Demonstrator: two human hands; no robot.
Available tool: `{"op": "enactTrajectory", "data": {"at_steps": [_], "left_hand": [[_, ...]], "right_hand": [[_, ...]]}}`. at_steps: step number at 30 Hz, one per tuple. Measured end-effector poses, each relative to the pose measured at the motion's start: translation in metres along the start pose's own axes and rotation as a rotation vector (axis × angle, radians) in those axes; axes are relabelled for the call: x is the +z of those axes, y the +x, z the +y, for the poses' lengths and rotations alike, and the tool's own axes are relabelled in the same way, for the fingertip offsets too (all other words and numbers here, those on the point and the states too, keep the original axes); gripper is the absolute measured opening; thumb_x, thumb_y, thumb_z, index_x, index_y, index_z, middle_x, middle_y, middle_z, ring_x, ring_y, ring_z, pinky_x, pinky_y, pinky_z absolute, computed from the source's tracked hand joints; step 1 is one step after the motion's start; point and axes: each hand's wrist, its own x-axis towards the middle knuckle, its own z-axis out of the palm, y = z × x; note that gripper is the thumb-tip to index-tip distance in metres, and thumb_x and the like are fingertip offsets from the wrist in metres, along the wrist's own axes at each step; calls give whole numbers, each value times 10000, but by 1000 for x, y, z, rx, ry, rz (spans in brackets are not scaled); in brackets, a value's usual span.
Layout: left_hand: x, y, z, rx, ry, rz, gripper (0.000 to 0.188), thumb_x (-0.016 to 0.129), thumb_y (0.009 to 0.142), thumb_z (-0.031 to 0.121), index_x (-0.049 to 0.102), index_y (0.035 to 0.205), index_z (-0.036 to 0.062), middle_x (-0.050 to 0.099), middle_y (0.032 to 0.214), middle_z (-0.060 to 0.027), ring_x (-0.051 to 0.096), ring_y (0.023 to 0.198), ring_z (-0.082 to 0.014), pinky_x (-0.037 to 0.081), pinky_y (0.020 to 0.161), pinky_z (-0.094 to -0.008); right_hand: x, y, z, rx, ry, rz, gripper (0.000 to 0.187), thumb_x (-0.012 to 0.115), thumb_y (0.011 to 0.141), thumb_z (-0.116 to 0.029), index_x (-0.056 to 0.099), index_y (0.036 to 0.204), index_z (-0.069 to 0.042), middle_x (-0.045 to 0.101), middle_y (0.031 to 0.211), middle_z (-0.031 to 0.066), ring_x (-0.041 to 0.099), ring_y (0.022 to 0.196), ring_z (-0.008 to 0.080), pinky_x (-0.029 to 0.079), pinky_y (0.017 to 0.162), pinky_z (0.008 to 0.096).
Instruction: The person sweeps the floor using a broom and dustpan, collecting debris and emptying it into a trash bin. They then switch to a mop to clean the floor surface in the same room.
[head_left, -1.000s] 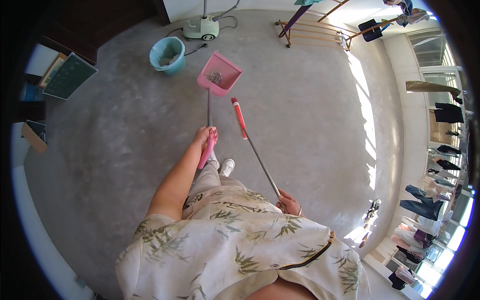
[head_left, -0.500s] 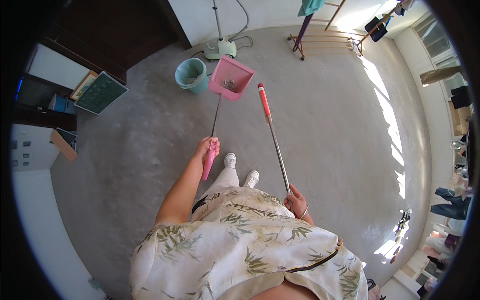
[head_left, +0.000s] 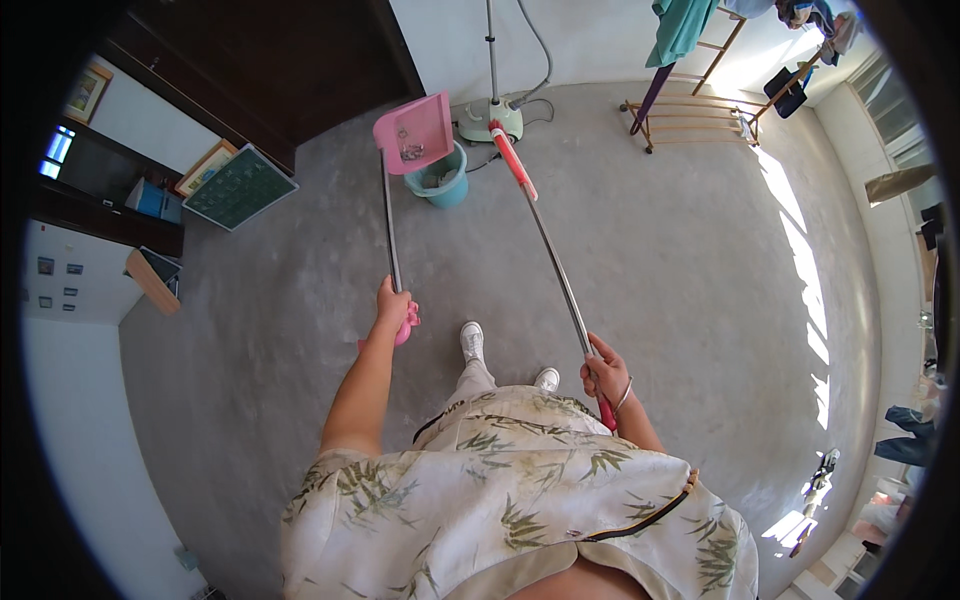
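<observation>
Both grips clamp: left hand (head_left: 393, 301) on the dustpan (head_left: 428, 130) above the bucket (head_left: 448, 195), right hand (head_left: 606, 372) on the broom (head_left: 513, 160). Grey floor (head_left: 260, 340) surrounds the bucket, chalkboard (head_left: 240, 188) to its left.

The dustpan (head_left: 428, 128) is pink, its pole (head_left: 390, 220) grey; the broom (head_left: 554, 255) is red at both ends and silvery between. The bin (head_left: 452, 196) is turquoise, the steamer base (head_left: 476, 126) pale green, the door (head_left: 290, 60) dark brown, the floor (head_left: 260, 370) mottled grey. Olive-green leaf sprays pattern the cream shirt (head_left: 460, 490); the shoes (head_left: 473, 342) are white.
</observation>
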Motion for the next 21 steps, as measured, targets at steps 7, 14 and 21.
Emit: {"op": "enactTrajectory", "data": {"at_steps": [7, 14, 21], "left_hand": [[-27, 55, 19, -52, 408, 175, 590, 400, 774, 5, 223, 1313, 167, 499, 778, -104, 497, 454, -185, 402, 321, -321], [-58, 130, -28, 194, 1047, 303, 596, 435, 774, 52, 220, 1322, 145, 520, 985, -172, 563, 828, -334, 481, 648, -388], [-69, 140, -19, 209, 1065, 300, 605, 457, 765, 52, 230, 1318, 149, 513, 973, -178, 543, 869, -341, 453, 729, -409]], "right_hand": [[51, 25, 14, 33, -122, 107, 495, 486, 824, -81, 339, 1294, -129, 518, 560, 46, 428, 370, 111, 322, 329, 243], [84, 29, 35, 95, -131, 194, 524, 494, 815, -78, 314, 1307, -104, 530, 573, 51, 440, 380, 111, 346, 343, 239], [87, 33, 55, 82, -135, 228, 533, 492, 810, -78, 309, 1310, -104, 530, 575, 47, 440, 383, 104, 351, 342, 239]]}}
